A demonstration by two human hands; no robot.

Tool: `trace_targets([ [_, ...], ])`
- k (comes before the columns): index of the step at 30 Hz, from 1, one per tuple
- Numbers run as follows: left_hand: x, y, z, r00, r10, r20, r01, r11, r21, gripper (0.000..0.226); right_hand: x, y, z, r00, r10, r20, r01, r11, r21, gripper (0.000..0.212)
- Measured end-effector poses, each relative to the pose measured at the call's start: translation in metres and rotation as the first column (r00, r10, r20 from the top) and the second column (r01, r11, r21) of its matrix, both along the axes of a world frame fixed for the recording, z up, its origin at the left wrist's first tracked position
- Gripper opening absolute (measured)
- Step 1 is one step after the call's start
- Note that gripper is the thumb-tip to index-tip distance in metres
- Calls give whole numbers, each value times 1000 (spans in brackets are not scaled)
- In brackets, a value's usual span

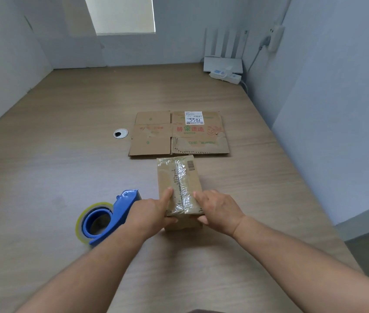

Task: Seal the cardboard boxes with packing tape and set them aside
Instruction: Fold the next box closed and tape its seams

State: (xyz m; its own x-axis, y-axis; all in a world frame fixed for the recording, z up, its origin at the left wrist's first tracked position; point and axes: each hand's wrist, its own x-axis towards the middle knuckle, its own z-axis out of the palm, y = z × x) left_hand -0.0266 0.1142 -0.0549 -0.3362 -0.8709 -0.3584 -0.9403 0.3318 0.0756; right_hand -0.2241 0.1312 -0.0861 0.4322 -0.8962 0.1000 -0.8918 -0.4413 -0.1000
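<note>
A small brown cardboard box [179,177] stands on the wooden table [66,143], with shiny clear tape running along its top seam. My left hand [150,211] grips the box's near left corner, index finger on top and thumb on the front face. My right hand [218,210] holds the near right corner the same way, fingers lying on the top. A blue tape dispenser [109,216] with a roll of clear tape lies on the table just left of my left hand. Behind the box lies a flattened cardboard box [179,134] with a white label.
A round cable grommet [120,133] sits in the table left of the flattened box. A white router [223,62] and a power strip [225,76] stand at the far right corner by the wall. Grey partition walls close in the table on three sides.
</note>
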Motion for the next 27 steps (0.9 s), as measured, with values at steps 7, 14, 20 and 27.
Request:
trace_targets([
  [7, 14, 10, 11, 934, 236, -269, -173, 956, 238, 122, 0, 10, 30, 930, -361, 67, 344, 920, 188, 88],
  [14, -5, 8, 13, 584, 588, -560, -334, 802, 495, 101, 6, -14, 20, 656, -656, 373, 387, 717, 580, 54],
  [20, -9, 6, 15, 537, 719, -441, -356, 667, 654, 101, 1, -16, 26, 636, -746, 198, 449, 566, 691, 90],
  [27, -24, -9, 67, 57, 597, -800, -234, 787, 571, 71, -9, -29, 85, 255, -671, 696, 310, 738, 599, 89],
])
